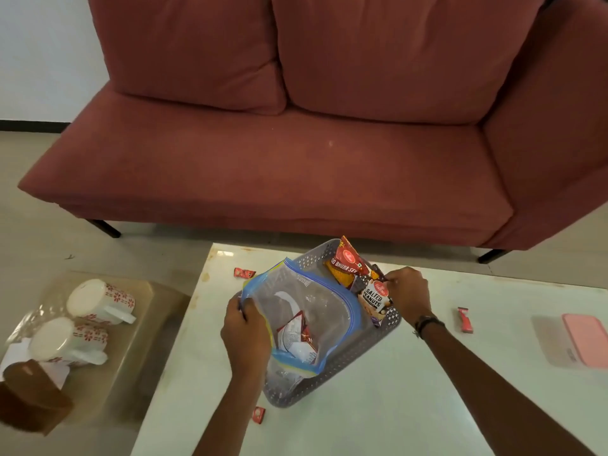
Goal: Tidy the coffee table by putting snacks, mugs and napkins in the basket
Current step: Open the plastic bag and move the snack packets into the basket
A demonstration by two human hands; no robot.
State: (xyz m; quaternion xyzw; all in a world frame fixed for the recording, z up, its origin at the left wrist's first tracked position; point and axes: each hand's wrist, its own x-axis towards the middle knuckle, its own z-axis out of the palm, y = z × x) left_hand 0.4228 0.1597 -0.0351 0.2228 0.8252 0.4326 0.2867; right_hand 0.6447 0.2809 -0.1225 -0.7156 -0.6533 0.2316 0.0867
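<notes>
A grey perforated basket (348,358) sits on the white coffee table (378,406). My left hand (245,334) grips the edge of a clear zip bag with a blue rim (316,311), held over the basket; a red and white snack packet (296,337) lies inside the bag. My right hand (409,296) pinches the salted peanuts packet (373,299) at the basket's far right side. A red and orange bhujia sev packet (345,261) leans in the basket's far corner.
Small red wrappers lie on the table at the far left (244,273), near the front (259,415) and to the right (465,319). A pink case (587,340) sits at the right edge. Two white mugs with red patterns (102,302) (69,340) and a brown box (31,394) stand on a low glass table at left. A red sofa (279,166) stands behind.
</notes>
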